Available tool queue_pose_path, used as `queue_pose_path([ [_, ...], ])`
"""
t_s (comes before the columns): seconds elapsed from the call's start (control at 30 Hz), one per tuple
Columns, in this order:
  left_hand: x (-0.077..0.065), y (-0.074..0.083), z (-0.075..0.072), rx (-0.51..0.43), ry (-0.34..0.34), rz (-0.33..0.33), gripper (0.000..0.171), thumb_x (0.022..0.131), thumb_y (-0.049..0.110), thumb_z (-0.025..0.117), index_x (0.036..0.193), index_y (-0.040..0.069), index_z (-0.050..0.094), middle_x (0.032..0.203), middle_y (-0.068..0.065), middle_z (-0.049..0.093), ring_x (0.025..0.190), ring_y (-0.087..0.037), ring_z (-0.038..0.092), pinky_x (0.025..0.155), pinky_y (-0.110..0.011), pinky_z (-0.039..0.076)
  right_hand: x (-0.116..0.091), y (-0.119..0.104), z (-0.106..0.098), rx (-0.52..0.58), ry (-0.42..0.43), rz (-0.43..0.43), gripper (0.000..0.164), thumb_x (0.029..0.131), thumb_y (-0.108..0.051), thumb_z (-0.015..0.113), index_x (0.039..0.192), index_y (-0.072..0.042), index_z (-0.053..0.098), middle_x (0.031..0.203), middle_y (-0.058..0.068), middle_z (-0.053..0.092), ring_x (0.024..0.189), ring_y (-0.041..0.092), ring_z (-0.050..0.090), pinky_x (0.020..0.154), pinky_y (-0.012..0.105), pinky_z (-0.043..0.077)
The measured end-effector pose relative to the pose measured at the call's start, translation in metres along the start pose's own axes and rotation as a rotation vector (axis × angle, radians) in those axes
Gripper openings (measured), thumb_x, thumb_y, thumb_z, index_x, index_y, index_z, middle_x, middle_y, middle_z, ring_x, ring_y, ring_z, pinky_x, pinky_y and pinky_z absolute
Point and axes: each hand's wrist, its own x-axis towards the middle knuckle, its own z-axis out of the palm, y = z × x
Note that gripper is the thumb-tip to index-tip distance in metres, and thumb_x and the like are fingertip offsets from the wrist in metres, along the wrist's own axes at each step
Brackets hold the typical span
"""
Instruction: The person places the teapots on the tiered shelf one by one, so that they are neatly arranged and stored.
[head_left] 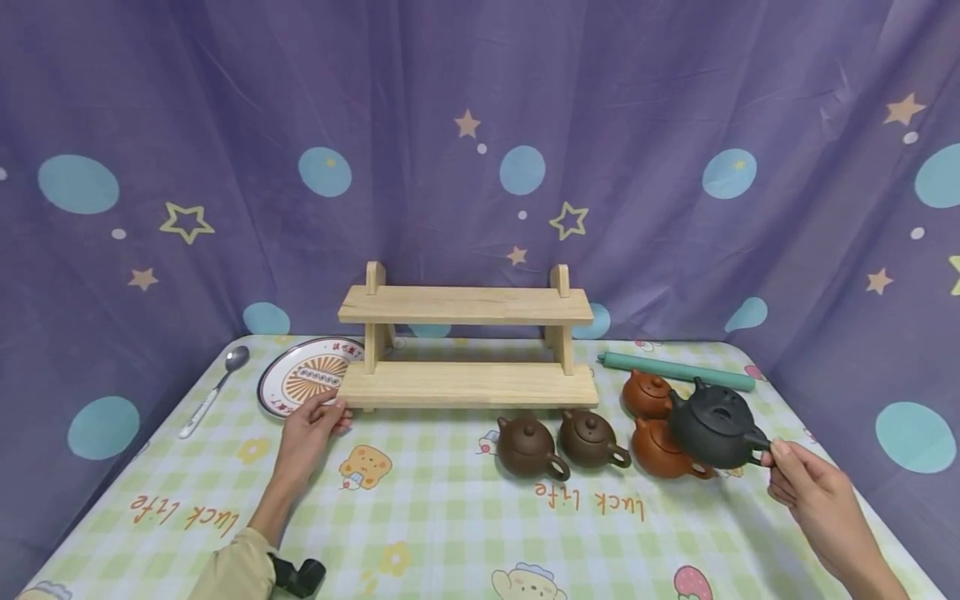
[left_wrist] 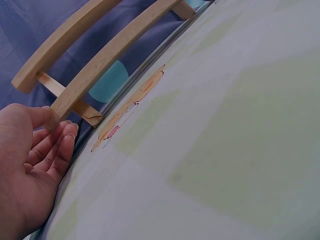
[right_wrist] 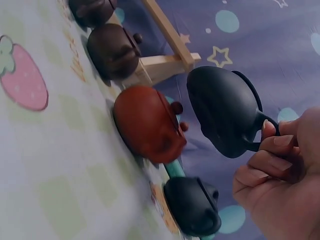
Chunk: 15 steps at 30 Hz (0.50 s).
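Observation:
By its handle, my right hand point(head_left: 821, 504) grips a black teapot point(head_left: 716, 429), raised off the cloth at the table's right. In the head view it overlaps two reddish-brown teapots, the front one point(head_left: 660, 454) and the back one point(head_left: 645, 392). A second black teapot point(right_wrist: 190, 205) stands on the cloth in the right wrist view; the held one hides it from the head view. My left hand point(head_left: 303, 437) pinches the left end of the lower board of a two-tier wooden shelf point(head_left: 465, 385), thumb on top and fingers beneath point(left_wrist: 62, 145). Both tiers are bare.
Two dark brown teapots, one on the left point(head_left: 527, 450) and one on the right point(head_left: 588, 440), stand before the shelf. A green roll point(head_left: 678, 371) lies at the back right. Left of the shelf are a patterned plate point(head_left: 281, 379) and a spoon point(head_left: 217, 392). A purple curtain point(head_left: 420, 125) hangs behind.

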Motion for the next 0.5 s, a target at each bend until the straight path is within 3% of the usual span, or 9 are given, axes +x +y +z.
queue_pose_path([
  [0.23,0.000,0.000,0.000,0.015,0.001,-0.001,0.045,0.108,0.016,0.058,0.145,-0.008,0.049,0.105,-0.015,0.071,0.081,-0.004,0.069,0.080,-0.019,0.060,0.013,0.000,0.018,-0.013,-0.050,-0.024,0.029,0.113,-0.004,0.037,0.095,0.002,0.060,0.070,0.008,0.026,0.062,0.025,0.012,0.057,0.039,0.016],
  [0.5,-0.001,0.000,-0.001,0.017,-0.002,-0.002,0.046,0.108,0.017,0.058,0.146,-0.008,0.048,0.104,-0.015,0.071,0.080,-0.004,0.068,0.079,-0.019,0.060,0.024,-0.002,0.035,0.006,-0.046,0.019,0.030,0.113,-0.006,0.038,0.095,0.002,0.061,0.069,0.004,0.029,0.063,0.024,0.014,0.058,0.039,0.018],
])
